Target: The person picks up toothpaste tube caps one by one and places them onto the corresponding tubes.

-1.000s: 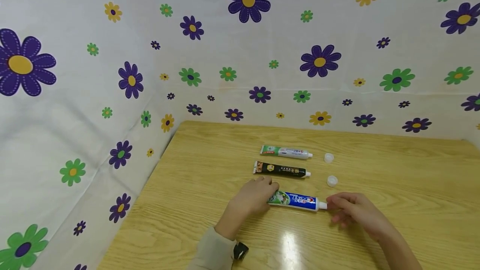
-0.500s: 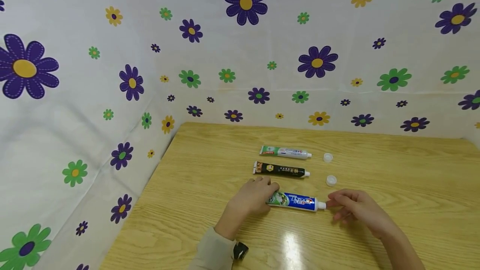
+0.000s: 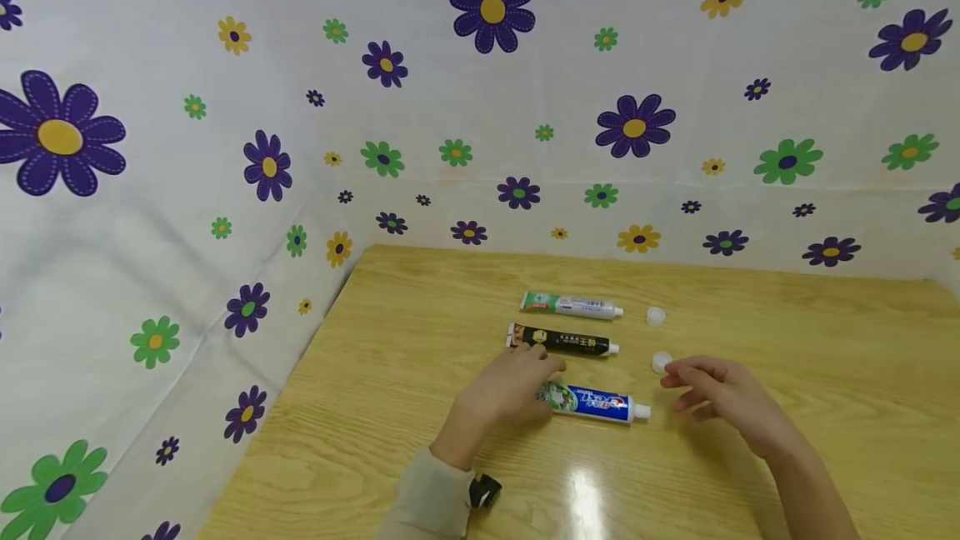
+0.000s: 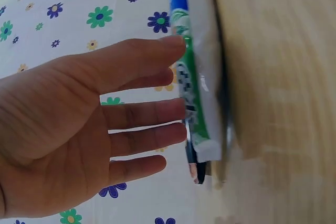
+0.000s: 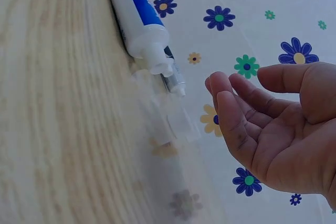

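Observation:
Nearest me of three uncapped toothpaste tubes lies a blue, green and white toothpaste tube [image 3: 600, 403], its white nozzle to the right. My left hand [image 3: 510, 386] is over its flat end; in the left wrist view the relaxed fingers [image 4: 152, 111] reach up to the tube without curling round it. My right hand [image 3: 720, 398] hovers to the right of the nozzle, fingers loosely bent and holding nothing. In the head view its fingertips overlap the edge of a white cap [image 3: 661, 362]. Beyond lies a black toothpaste tube [image 3: 570, 342], partly behind my left fingers.
At the back a smaller green and white toothpaste tube [image 3: 573, 305] lies parallel to the others. Another white cap [image 3: 656, 317] is to the right of it. A flower-patterned sheet [image 3: 555, 90] rises behind and left of the wooden table [image 3: 360, 373].
My right hand has drawn away from the nozzle, moving up toward the nearer cap. My left hand has loosened from the tube and shifted slightly forward. The tubes stay in place.

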A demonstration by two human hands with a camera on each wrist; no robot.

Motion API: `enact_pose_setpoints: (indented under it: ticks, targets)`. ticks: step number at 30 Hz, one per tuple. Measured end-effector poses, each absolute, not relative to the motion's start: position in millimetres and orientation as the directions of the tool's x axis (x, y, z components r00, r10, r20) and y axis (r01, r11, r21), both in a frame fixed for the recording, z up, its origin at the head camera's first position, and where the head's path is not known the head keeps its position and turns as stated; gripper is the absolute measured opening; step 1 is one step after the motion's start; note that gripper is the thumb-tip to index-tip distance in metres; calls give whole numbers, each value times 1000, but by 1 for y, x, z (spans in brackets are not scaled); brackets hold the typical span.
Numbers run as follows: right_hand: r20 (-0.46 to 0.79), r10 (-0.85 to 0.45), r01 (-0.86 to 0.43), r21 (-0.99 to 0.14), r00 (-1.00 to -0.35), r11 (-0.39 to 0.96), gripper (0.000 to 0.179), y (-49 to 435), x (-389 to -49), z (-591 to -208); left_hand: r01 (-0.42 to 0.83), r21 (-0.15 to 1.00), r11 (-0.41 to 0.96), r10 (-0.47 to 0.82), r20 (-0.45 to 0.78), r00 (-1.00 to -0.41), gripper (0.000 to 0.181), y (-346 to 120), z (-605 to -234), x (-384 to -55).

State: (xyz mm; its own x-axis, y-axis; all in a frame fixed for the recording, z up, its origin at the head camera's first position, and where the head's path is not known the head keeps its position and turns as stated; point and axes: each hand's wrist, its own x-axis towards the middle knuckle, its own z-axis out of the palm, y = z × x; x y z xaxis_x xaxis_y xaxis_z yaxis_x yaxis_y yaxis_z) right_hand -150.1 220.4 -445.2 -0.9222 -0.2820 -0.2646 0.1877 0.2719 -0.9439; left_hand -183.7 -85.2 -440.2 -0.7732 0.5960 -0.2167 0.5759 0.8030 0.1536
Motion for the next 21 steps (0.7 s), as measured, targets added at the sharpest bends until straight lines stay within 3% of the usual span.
enact_pose_setpoints:
  ticks: [7, 11, 15, 21]
  targets:
    - [-207, -250, 123, -942, -946, 312, 45, 222, -156, -442, 561, 156, 813, 582, -170, -795, 45, -82, -431, -204]
    - [-135, -220, 17, -885, -966, 466, 43, 226, -159, -442, 550, 184, 815, 579, -188, -794, 45, -77, -431, -217]
    - [-76, -209, -67, -796, -975, 601, 53, 229, -166, -441, 556, 215, 803, 593, -194, -782, 45, -67, -435, -227]
    - [-96, -239, -62, -812, -966, 580, 60, 225, -174, -442, 564, 185, 805, 592, -195, -782, 45, -59, -445, -238]
